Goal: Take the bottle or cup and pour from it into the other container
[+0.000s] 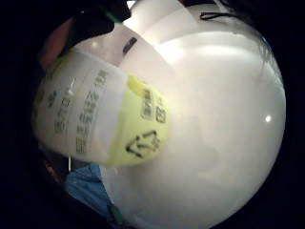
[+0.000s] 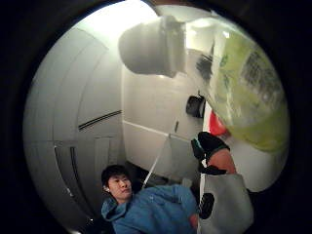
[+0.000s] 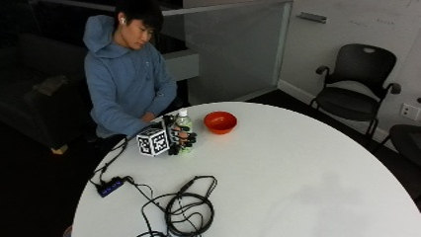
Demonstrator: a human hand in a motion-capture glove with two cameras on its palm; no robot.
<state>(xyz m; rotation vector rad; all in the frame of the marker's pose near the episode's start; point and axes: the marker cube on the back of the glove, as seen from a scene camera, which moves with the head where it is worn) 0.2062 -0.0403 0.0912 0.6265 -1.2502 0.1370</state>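
A clear bottle (image 3: 184,124) with a yellow-green label and a white cap stands upright on the round white table (image 3: 296,177), near its far left edge. My gloved right hand (image 3: 179,138) grips the bottle around its lower body. An orange bowl (image 3: 220,122) sits on the table just to the right of the bottle, apart from it. In the thumb side palm view the bottle (image 2: 243,83) and its white cap (image 2: 153,46) fill the frame close to the palm. The little finger side palm view shows the bottle's label (image 1: 102,114) against the palm, over the white table (image 1: 224,119).
A coil of black cables (image 3: 188,210) and a small blue box (image 3: 109,186) lie on the table in front of the hand. A black chair (image 3: 355,89) stands beyond the table at the right. The person sits behind the table's far left edge.
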